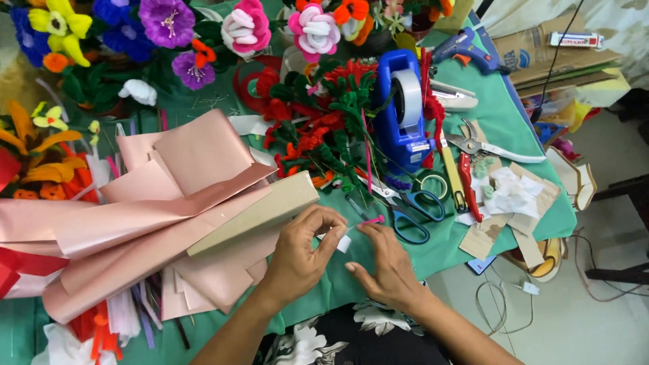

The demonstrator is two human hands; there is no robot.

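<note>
One small piece of clear tape sits pinched between both grips, low over the green worktop: left hand and right hand fingertips pressed together on it, beside blue scissors and pink wrapping paper.

Folded pink wrapping paper sheets lie at the left of the bench; blue tape dispenser stands behind blue-handled scissors. Red-and-green pipe-cleaner flower bunch sits between paper and dispenser. Metal pruning shears lie right of dispenser.
</note>
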